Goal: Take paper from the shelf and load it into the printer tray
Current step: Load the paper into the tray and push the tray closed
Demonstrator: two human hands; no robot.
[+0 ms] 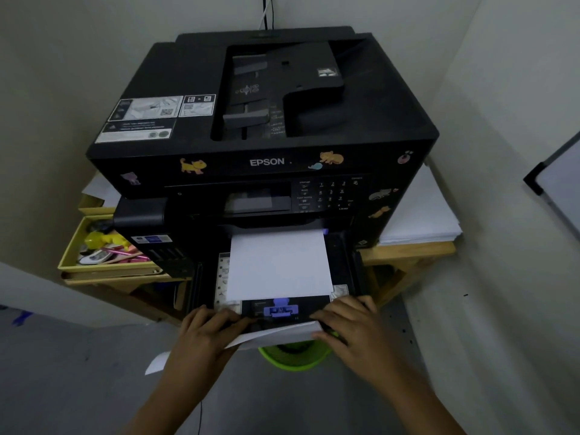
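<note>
Against the corner wall's Epson printer (263, 127), our left hand (208, 328) and right hand (348, 321) pinch the thin, floppy paper sheets (279, 335) closed at both ends over the open tray (343, 262), supporting the sag.

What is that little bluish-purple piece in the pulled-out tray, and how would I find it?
Start at the black Epson printer and drop to its open paper tray at the bottom. Just in front of the white paper stack, between the two hands, sits the paper guide clip. It is the only bluish-purple part there.

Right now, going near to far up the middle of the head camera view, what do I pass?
Green bin → loose paper → purple guide → paper in tray → screen → Epson logo → feeder → cables.
</note>
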